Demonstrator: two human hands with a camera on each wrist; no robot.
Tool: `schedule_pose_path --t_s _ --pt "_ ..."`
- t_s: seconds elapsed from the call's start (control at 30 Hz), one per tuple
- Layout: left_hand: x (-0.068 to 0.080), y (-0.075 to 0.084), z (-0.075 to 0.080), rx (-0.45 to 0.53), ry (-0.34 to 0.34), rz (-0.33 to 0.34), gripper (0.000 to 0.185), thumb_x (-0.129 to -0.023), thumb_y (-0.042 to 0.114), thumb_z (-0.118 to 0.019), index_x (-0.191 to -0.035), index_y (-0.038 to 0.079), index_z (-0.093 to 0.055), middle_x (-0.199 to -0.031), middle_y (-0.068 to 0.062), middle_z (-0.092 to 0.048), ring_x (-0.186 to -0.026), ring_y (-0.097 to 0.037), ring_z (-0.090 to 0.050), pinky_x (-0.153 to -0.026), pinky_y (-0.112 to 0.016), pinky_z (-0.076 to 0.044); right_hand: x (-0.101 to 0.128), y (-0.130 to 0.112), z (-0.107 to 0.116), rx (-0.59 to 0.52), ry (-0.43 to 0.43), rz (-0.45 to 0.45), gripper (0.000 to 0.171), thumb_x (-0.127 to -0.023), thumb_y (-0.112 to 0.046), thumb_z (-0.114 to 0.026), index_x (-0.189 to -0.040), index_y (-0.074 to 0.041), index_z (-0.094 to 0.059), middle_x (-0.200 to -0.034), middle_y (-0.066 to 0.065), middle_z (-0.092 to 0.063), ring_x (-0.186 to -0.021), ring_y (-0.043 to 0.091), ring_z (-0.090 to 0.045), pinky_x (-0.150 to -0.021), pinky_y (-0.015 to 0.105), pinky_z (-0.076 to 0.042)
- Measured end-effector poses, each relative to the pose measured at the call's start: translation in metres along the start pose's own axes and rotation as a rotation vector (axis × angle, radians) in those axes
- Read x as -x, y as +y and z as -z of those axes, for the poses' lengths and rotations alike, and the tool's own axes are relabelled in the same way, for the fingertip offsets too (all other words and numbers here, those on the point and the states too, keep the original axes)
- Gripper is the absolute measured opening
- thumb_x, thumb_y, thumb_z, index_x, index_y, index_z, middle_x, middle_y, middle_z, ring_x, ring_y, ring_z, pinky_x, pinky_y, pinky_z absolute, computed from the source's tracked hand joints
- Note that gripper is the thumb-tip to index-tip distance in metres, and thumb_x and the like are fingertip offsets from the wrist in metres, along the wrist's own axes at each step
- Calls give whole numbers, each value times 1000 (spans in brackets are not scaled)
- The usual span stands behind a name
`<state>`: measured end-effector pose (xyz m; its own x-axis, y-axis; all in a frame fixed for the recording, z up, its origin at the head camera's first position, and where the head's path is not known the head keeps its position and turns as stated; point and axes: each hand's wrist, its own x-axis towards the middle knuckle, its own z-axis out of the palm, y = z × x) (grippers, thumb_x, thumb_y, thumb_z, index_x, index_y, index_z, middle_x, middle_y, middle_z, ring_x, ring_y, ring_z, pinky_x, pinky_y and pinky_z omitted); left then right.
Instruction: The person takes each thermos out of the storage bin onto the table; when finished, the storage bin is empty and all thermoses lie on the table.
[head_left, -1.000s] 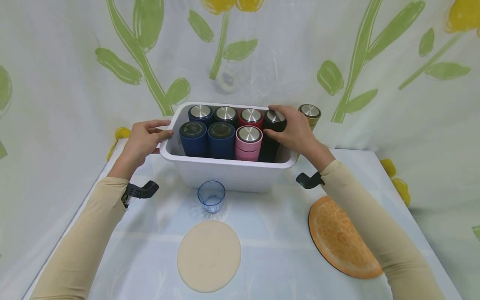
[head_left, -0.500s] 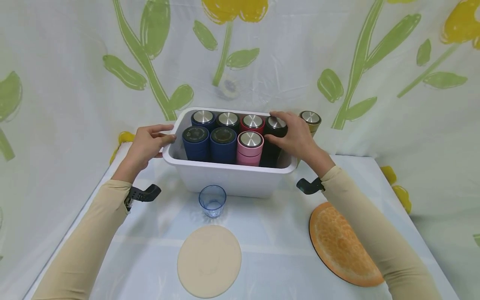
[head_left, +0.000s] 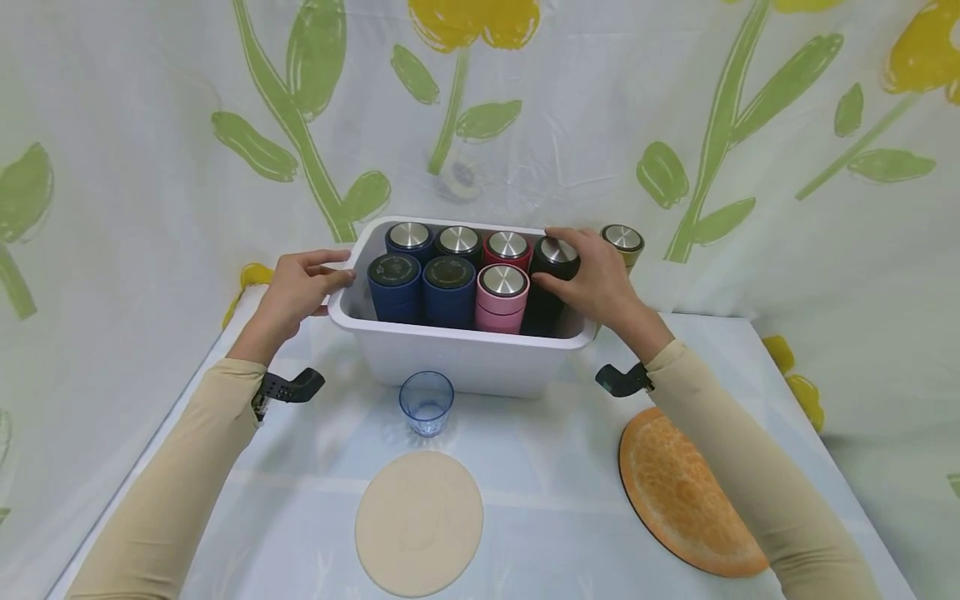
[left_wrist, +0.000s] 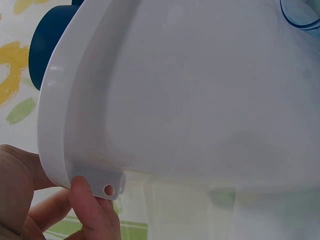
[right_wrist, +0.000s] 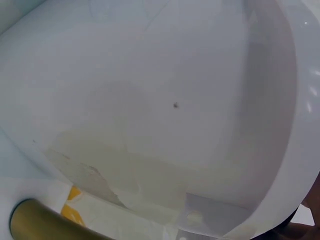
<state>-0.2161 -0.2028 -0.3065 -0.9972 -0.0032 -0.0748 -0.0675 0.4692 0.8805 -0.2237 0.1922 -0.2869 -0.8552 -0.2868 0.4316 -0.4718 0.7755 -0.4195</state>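
The left hand (head_left: 297, 287) pinches the left end of a white tub (head_left: 465, 358); the right hand (head_left: 598, 277) appears to grip a black flask (head_left: 557, 255) standing inside, right of a pink flask (head_left: 501, 312)

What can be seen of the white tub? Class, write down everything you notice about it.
The white tub is a deep, open-topped oblong with rounded corners and a broad rim, in what looks like smooth plastic. It stands open side up on the table, holding seven bottles in two rows. Its left end is gripped by the left hand; there, a small tab with a hole juts by the rim. The right wrist view shows a dark speck on its wall.
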Motion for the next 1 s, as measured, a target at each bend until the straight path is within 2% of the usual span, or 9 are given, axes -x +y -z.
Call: schedule_pose_path --t_s 0.5,0.73,1.0 --pt "1 1 0 14 -12 -4 50 -101 22 -61 -148 9 -50 -137 -22 -55 -119 -37 -58 -80 -37 -57 2 -5 9 0 24 2 63 -84 -24 -82 -138 -5 -58 -130 16 -61 -117 33 -55 -94 53 -45" --pt "1 1 0 14 -9 0 50 -101 22 -62 -148 10 -50 -137 -22 -55 -120 -37 -57 -84 -41 -57 5 -7 15 1 69 37 62 -82 -23 -84 -136 -5 -60 -127 15 -63 -116 32 -56 -93 51 -44" --pt "0 -1 0 15 -10 -1 50 -101 23 -62 -148 10 -50 -137 -21 -55 -119 -36 -57 -80 -36 -57 8 -13 25 -10 81 29 63 -82 -23 -84 -137 -5 -59 -127 15 -62 -113 29 -56 -89 49 -47"
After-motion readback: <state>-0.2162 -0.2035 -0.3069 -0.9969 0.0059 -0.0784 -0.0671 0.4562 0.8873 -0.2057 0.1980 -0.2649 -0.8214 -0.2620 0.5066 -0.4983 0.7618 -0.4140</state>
